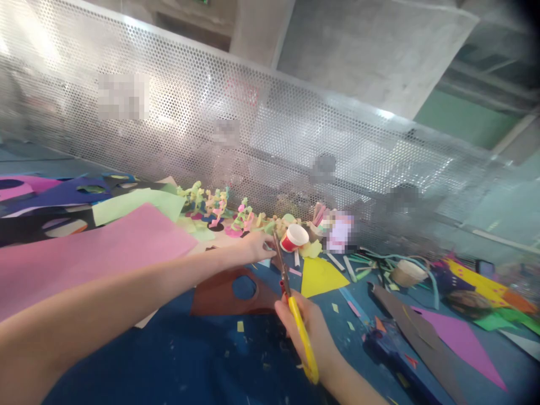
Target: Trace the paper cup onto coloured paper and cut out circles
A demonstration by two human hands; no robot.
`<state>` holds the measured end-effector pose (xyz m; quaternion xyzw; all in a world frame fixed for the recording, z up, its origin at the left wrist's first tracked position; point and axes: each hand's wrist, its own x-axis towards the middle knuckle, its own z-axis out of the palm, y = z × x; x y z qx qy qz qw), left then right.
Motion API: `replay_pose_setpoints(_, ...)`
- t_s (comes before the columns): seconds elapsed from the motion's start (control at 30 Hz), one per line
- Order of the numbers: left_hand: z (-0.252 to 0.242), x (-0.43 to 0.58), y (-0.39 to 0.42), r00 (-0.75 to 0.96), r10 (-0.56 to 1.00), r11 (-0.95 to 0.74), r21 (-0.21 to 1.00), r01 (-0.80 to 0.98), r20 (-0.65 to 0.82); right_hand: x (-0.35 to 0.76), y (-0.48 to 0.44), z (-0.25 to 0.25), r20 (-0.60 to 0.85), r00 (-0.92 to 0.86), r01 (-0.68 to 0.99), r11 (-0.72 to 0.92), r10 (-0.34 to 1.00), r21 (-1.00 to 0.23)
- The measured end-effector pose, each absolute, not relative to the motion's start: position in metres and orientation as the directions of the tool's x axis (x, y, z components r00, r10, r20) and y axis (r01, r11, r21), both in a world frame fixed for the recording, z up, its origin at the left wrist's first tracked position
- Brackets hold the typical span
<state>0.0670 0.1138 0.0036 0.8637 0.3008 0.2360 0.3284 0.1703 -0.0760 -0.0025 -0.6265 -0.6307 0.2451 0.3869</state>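
Observation:
My right hand (311,323) is closed around the yellow handle of a pair of scissors (300,329), whose blades point away from me. Close to the blade tips is my left hand (256,246), its thumb and fingers curled toward each other. Whatever lies between those fingers is too small and blurred to make out. Beneath my hands lies a brown sheet (219,295) with a round hole cut in it. A red and white paper cup (294,237) leans just beyond the scissors, and a yellow paper piece (321,277) lies to their right.
A large pink sheet (105,253) and a pale green sheet (135,203) lie at left. Small colourful figures (217,205) stand at the back. A dark blue glue gun (390,351), a purple sheet (462,343) and paper scraps lie at right. A perforated metal screen (270,112) stands behind.

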Motion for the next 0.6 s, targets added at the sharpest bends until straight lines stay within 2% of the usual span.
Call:
replay_pose_setpoints(0.13,0.02,0.016,0.102,0.713,0.652,-0.668,0.639,0.382,0.256,0.171,-0.077,-0.004,0.202,0.005,0.591,0.16,0.979,-0.791)
replay_pose_setpoints(0.23,0.03,-0.022,0.092,0.755,0.632,-0.678,0.598,0.428,0.176,0.172,-0.077,-0.005,0.202,0.004,0.586,0.161,0.979,-0.794)
replay_pose_setpoints(0.33,0.032,-0.045,0.088,0.813,0.58,-0.728,0.484,0.486,0.055,0.171,-0.077,-0.004,0.182,0.016,0.585,0.138,0.983,-0.799)
replay_pose_setpoints(0.6,0.034,-0.042,0.09,0.799,0.601,-0.741,0.353,0.571,-0.03,0.165,-0.08,0.007,0.13,0.021,0.574,0.095,0.991,-0.814)
